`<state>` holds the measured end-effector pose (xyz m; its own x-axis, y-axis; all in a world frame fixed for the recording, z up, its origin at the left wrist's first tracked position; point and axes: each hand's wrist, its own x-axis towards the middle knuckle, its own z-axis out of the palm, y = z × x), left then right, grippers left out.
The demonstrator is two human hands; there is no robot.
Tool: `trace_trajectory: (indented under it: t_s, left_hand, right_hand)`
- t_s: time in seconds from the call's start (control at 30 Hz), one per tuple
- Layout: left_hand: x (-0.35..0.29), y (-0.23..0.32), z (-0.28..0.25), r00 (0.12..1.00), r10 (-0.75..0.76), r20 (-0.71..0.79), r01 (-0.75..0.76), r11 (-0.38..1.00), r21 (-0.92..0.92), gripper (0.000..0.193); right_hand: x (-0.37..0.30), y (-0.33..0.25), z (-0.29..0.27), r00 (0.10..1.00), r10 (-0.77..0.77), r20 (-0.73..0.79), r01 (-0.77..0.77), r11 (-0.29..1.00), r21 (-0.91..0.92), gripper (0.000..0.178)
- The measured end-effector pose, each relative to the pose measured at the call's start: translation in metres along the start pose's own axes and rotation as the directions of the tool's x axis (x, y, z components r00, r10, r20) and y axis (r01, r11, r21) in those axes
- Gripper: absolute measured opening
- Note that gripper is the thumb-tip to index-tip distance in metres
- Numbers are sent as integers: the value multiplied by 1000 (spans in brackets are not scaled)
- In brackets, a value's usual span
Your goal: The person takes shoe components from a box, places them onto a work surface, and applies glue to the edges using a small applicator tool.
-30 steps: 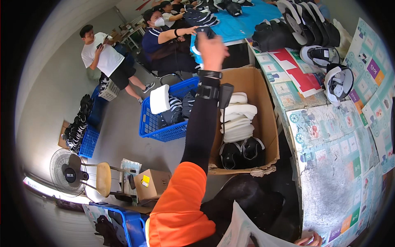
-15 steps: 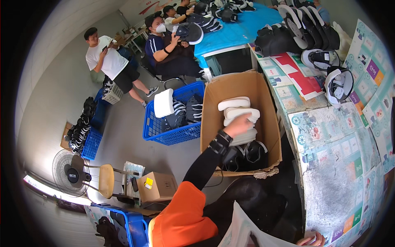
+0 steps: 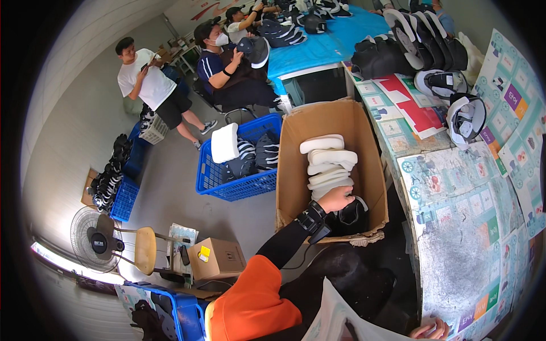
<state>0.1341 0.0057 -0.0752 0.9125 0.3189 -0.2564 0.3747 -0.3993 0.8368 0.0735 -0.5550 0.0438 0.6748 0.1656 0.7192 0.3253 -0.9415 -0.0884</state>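
Note:
My left hand [image 3: 336, 199], at the end of a black sleeve with a black band on the wrist, is down inside a brown cardboard box [image 3: 290, 165]. Its fingers curl downward at the near end of a row of white curved pads [image 3: 330, 157], beside black caps [image 3: 354, 215]. What its fingertips hold, if anything, is hidden. Low at the bottom edge, my right hand [image 3: 431, 329] shows only in part. Those fingers are bent next to the edge of a whitish plastic sheet [image 3: 347, 310], and I cannot make out what lies in them.
A blue crate [image 3: 236, 190] with dark caps and a white pad [image 3: 225, 142] stands left of the box. Along the right runs a paper-covered table [image 3: 455, 227] with caps at its far end. One person [image 3: 219, 71] sits handling a cap; another [image 3: 149, 79] stands. A fan [image 3: 95, 241] is at left.
My left hand has moved nearer to me, from above the middle of the white pads to their near end by the black caps. The seated person has turned the cap. My right hand stays put.

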Motion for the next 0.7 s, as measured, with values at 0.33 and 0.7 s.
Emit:
trace_trajectory:
  t_s: [0.33, 0.7]
  left_hand:
    - [-5, -2, 13, 996, -47, 72, 55, 994, -99, 58]
    - [-7, -5, 24, 996, -52, 77, 65, 982, -175, 62]
  right_hand:
    - [3, -17, -9, 994, 103, 28, -102, 994, -45, 19]
    - [6, -20, -10, 996, 88, 5, -88, 996, -4, 20]
